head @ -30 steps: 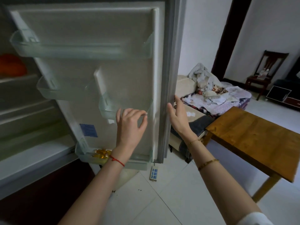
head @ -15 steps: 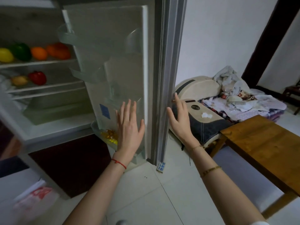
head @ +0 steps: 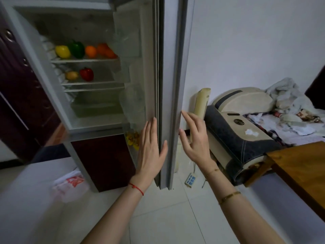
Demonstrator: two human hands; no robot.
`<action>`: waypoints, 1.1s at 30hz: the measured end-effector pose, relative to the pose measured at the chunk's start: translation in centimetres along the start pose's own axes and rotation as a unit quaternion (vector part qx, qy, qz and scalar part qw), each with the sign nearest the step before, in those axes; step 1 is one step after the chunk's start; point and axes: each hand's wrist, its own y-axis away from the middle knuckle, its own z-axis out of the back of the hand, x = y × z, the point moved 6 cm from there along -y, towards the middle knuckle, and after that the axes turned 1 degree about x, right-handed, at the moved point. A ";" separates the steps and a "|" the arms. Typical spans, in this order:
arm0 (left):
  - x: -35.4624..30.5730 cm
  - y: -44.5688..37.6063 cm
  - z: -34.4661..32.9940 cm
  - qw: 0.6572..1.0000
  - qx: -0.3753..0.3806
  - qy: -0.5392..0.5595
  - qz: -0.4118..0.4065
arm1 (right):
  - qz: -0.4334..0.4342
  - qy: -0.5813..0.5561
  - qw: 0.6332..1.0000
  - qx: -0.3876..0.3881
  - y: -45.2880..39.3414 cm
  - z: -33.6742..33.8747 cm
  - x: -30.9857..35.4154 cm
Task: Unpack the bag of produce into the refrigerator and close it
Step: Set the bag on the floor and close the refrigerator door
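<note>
STEP: we judge unpacking done, closing in hand | PRODUCE (head: pixel 77 50): on shelves inside refrigerator, left of door (head: pixel 168 85) | BAG (head: pixel 70 184): on floor, left of door | LEFT: left hand (head: pixel 151 152) flat, fingers straight, on door's inner face | RIGHT: right hand (head: pixel 195 138) relaxed, fingertips at door's outer edge | NEXT: we push door leftward, left hand out of gap.

Home: refrigerator (head: pixel 98 106), sofa (head: pixel 246 138), table (head: pixel 302 166).

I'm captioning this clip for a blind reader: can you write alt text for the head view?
Two bare hands, left hand flat on the inner face and right hand at the outer edge, bracket the open grey refrigerator door. Inside, colourful produce sits on two white shelves; a white plastic bag lies on the tiled floor.
</note>
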 end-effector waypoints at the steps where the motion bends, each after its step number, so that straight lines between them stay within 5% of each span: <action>1: 0.5 0.3 0.4 1.000 -0.001 0.006 0.012 | 0.017 -0.006 1.000 0.005 -0.1 -0.6 0.7; 21: 17.0 2.1 14.2 0.993 -0.010 0.002 0.118 | 0.106 -0.101 0.987 0.073 -3.6 -18.3 17.6; 33: 29.3 -0.4 22.0 0.996 0.001 -0.002 0.086 | 0.092 -0.145 0.978 0.117 -7.9 -29.0 25.2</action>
